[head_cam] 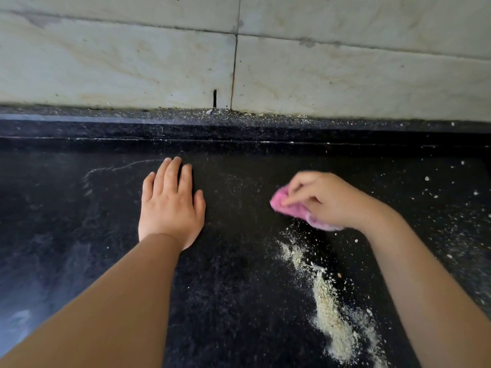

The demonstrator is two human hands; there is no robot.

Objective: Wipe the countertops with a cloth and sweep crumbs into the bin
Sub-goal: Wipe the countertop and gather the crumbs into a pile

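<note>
glossy black stone countertop (239, 261), fuzzy pink cloth (292, 208), marble wall (132, 62).

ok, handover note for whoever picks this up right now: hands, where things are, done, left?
Left hand: flat on the black countertop, fingers straight, holding nothing.
Right hand: grips the bunched pink cloth, which is down on the countertop.
Crumbs: a gathered pile near the front edge, below the cloth; loose specks to the right; grit along the ledge under the wall tiles.
Done: left part looks mostly free of crumbs, with faint smears.
Left: wipe the right side and back ledge, sweep the pile into the bin. No bin in view.
</note>
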